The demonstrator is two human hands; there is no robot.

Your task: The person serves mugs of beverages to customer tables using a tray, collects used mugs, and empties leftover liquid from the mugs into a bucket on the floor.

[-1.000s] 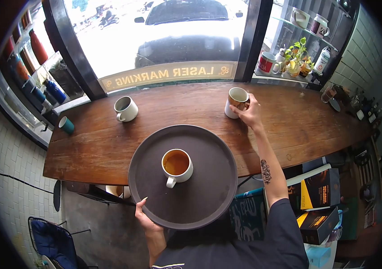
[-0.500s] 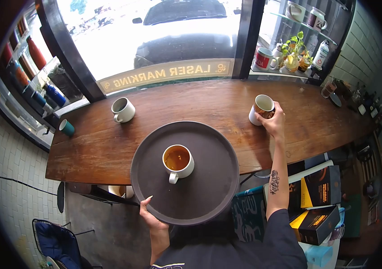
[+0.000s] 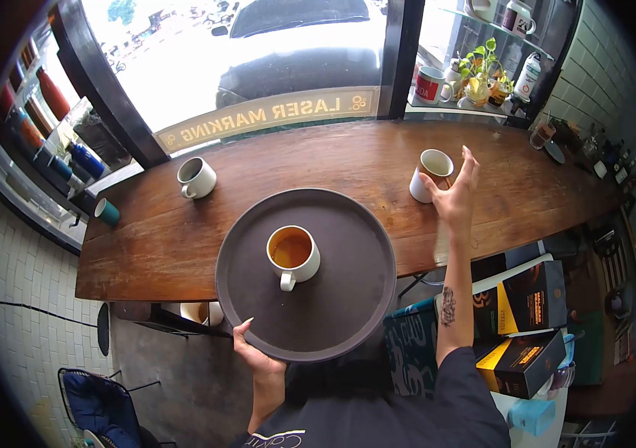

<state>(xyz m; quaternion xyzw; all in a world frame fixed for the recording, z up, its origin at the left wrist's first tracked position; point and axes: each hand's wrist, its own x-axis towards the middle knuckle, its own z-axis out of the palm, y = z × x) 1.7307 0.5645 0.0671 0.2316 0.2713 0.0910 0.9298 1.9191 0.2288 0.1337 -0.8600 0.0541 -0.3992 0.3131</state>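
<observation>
My left hand grips the near-left rim of a round dark brown serving tray, thumb on top and the other fingers hidden below. On the tray stands a white mug with amber liquid inside. My right hand is open, fingers raised and spread, just to the right of a tall white mug with a brown pattern. That mug stands upright on the wooden table; whether the thumb still touches it I cannot tell. Farther left on the table are a white mug and a small teal cup.
The long wooden table runs below a window. Black and yellow boxes sit on a surface at my right. Shelves beyond hold a red mug and a potted plant. A dark blue chair stands at lower left.
My right hand has let go of the tall mug; its fingers have opened and lifted to the right. The mug remains on the table. My left hand still holds the tray, and the view has shifted slightly.
</observation>
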